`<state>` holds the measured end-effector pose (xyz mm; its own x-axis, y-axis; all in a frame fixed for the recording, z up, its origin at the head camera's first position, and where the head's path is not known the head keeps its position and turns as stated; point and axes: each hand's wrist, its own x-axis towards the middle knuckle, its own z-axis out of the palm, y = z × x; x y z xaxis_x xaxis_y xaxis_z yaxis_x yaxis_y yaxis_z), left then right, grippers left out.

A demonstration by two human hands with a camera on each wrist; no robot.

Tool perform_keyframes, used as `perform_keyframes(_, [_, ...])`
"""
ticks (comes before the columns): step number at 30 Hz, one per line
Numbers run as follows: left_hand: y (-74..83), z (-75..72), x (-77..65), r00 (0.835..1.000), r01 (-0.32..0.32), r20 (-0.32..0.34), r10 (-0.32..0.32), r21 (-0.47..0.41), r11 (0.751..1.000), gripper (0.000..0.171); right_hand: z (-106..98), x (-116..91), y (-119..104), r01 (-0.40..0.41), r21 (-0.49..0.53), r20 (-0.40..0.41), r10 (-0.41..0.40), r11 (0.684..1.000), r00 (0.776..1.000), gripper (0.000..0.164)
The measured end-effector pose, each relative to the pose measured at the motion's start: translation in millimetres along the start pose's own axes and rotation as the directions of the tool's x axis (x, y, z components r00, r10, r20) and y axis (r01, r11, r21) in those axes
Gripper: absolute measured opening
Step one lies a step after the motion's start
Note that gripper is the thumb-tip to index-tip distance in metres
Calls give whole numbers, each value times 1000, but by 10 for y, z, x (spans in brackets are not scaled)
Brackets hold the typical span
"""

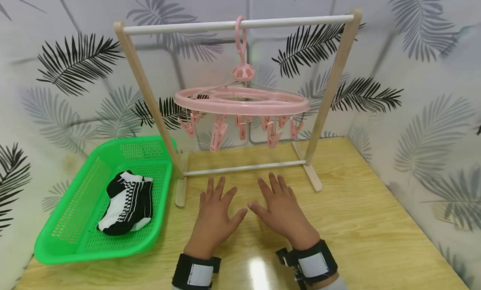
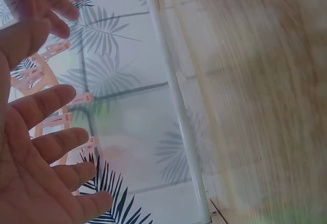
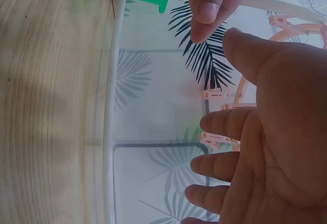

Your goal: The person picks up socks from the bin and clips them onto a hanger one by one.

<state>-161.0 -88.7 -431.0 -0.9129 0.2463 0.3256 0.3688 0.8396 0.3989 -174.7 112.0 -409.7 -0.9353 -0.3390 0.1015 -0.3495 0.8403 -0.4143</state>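
Fingers [image 1: 219,189] spread; pink hanger [image 1: 242,109] beyond

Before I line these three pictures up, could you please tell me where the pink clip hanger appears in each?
Head: the pink clip hanger, upper centre.
Left wrist: the hanger, left side, partly hidden.
Right wrist: the hanger, right side, partly hidden.
Shared landmark: the lower white rod.
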Motion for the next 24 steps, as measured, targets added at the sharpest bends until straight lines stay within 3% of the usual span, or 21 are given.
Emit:
perform_keyframes(10, [-24,-33,-9,992,-83,-100,78,-43,996,45,-26,-6,-8,73,6,-76,-72,997,994,65])
perform_keyframes(13, [3,-118,-17,978,-125,-170,118,-33,992,41,-34,-13,-31,79,23,-96,-76,997,992,62])
perform_keyframes(15, [61,-246,0,960,-165,-237,153,-34,986,37,-44,-11,-43,79,38,-104,-74,996,992,61])
perform_keyframes(18, [188,-527,47,907,-248,-357,223,-24,969,30,-61,-13,-56,77,59,-118,-70,995,991,59])
perform_keyframes(24, [452,-1217,247,736,-403,-572,363,61,913,24,-95,-23,-41,80,91,-173,-64,993,983,54])
